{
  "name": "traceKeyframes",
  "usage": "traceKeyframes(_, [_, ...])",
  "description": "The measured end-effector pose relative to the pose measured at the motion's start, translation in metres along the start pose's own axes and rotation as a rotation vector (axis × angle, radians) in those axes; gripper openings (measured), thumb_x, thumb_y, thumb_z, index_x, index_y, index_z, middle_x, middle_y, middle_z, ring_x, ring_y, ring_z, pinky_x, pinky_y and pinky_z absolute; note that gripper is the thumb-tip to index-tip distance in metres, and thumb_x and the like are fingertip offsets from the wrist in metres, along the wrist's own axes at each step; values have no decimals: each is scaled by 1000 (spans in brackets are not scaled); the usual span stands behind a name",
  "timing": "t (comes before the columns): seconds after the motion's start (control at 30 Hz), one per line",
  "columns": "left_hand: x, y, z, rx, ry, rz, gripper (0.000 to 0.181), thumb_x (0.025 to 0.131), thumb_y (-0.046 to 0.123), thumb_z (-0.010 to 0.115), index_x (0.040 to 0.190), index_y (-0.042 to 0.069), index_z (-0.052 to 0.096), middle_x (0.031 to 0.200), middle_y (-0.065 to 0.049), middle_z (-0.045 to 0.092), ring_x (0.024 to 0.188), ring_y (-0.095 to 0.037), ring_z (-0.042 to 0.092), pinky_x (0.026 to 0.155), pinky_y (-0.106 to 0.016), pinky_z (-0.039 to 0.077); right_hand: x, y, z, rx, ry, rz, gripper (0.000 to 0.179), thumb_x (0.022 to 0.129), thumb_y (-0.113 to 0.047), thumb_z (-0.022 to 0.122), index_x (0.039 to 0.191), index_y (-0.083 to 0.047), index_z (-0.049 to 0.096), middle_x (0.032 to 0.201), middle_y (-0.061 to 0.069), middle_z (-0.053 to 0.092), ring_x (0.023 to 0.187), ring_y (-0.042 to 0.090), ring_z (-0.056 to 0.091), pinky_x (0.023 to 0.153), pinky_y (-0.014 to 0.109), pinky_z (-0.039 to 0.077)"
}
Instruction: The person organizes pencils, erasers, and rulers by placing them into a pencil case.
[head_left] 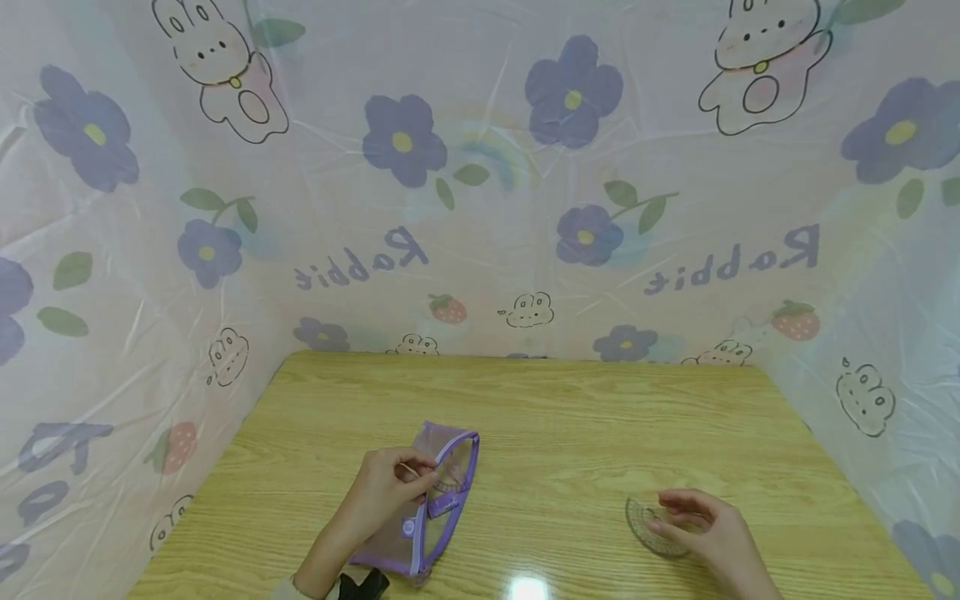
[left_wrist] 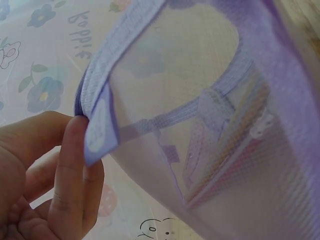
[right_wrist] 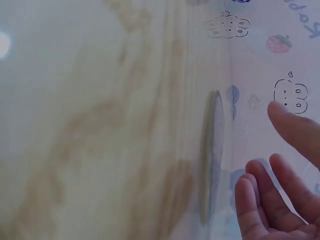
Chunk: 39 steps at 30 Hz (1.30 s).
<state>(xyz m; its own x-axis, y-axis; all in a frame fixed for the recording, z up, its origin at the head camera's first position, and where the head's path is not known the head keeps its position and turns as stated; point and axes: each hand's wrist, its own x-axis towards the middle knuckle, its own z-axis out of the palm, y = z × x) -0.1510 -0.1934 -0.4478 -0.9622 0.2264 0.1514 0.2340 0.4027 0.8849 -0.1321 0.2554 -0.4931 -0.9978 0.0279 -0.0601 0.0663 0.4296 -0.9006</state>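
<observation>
My left hand (head_left: 386, 487) pinches the zippered edge of a see-through purple pencil pouch (head_left: 386, 540) lying on the table. In the left wrist view, thumb and fingers meet at a small lilac tab (left_wrist: 102, 127) on the lifted edge, and the pouch mouth gapes. Through its mesh show slim, pencil-like sticks (left_wrist: 235, 145) and a pinkish piece. At the right, a clear half-round protractor (head_left: 643, 533) lies on the tabletop. Over it hovers my right hand (head_left: 708, 529), fingers loosely bent; the right wrist view shows them apart from the protractor (right_wrist: 212, 160).
The wood-grain table (head_left: 555, 417) is enclosed by a cloth (head_left: 480, 208) printed with rabbits and flowers at the back and both sides. A black object (head_left: 363, 585) is by the left wrist. Light glares on the table's near edge.
</observation>
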Motion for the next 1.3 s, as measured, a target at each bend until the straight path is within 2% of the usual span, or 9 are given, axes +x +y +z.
traceKeyframes(0.17, [1,1,0,21,0,-5,15,90,9,75,99,-3,72,82,-5,68,63,-14,67,58,-36,62,-1,3,-3,-31,0,-23,50,79,-9,85,120,8,63,118,21,66,90,10,65,77,18,56])
traceKeyframes(0.43, [2,0,0,54,1,14,12,90,6,74,98,-3,72,81,-3,68,63,-13,67,57,-31,61,-1,8,-8,-104,-23,-17,53,77,-13,87,120,7,64,118,18,67,89,7,62,78,18,56])
traceKeyframes(0.87, [0,2,1,15,-4,-22,16,90,8,74,99,-5,72,82,-5,67,65,-14,67,58,-32,62,1,17,-12,-178,-86,37,61,75,-20,89,124,5,64,121,14,66,95,11,62,81,19,55])
traceKeyframes(1.1, [1,0,0,5,-6,-27,15,90,11,75,99,-1,73,81,-3,67,65,-14,68,59,-34,62,1,16,-12,-240,-90,3,63,72,-23,91,122,4,66,118,10,66,95,12,61,81,18,55])
traceKeyframes(1.3, [0,-1,1,1,-9,-25,12,91,7,74,99,-1,73,82,-4,68,65,-15,68,59,-34,62,-2,16,-10,-297,-95,-73,60,69,-25,93,116,3,69,110,8,64,90,8,57,78,20,56])
